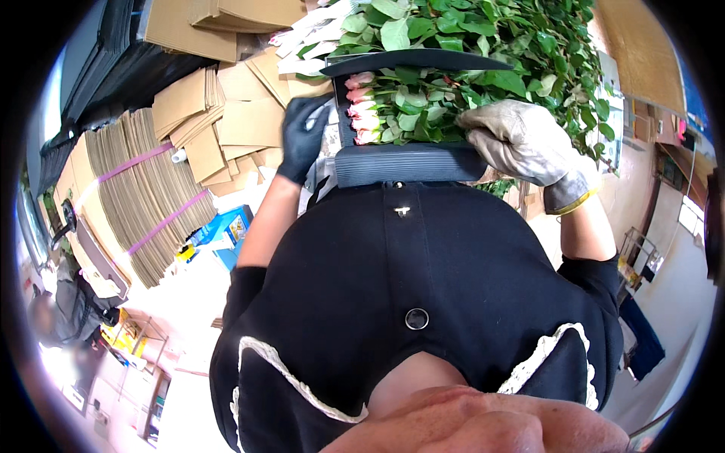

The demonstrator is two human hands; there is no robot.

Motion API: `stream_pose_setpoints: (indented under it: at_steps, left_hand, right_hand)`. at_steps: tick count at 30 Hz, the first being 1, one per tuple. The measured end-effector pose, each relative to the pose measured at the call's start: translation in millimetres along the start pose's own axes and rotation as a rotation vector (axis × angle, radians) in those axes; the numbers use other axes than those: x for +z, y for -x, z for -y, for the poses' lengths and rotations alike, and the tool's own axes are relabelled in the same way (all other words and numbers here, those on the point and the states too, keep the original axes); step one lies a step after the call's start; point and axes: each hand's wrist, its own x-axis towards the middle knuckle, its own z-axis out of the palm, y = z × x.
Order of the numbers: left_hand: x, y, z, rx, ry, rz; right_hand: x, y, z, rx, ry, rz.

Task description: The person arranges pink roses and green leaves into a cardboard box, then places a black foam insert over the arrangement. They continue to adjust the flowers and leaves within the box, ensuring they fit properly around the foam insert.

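Pink roses (363,113) lie with their heads in a row at the left end of a dark trough, their leafy stems (423,113) running to the right. The trough has a ribbed dark near wall (411,164) and a curved black far panel (423,60). My left hand (303,136), in a black glove, is just left of the flower heads, with its fingers curved and a gap between thumb and forefinger. In a pale, soiled work glove, my right hand (517,140) is closed at the leaves by the trough's right end; what its fingers pinch is hidden.
More leafy green stems (559,45) are heaped beyond and to the right of the trough. Flat cardboard pieces (253,121) lie at the left, beside a strapped cardboard stack (136,185). A blue package (230,234) sits nearer. Another person (64,309) is at far left.
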Motion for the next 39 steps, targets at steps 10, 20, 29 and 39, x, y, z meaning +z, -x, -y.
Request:
stream_pose_setpoints:
  at_steps: [10, 20, 29, 39]
  left_hand:
    - [-7, -1, -25, -0.149, -0.007, 0.421]
    - [34, 0, 10, 0.156, -0.213, 0.309]
    - [36, -4, 10, 0.235, -0.233, 0.349]
    - [38, -8, 13, 0.288, -0.213, 0.299]
  right_hand:
    - [77, -88, -17, -0.123, -0.026, 0.061]
    - [142, -100, -40, -0.074, 0.235, 0.278]
    - [169, -91, -35, -0.442, 0.230, 0.105]
    - [170, -84, -32, -0.470, 0.563, 0.144]
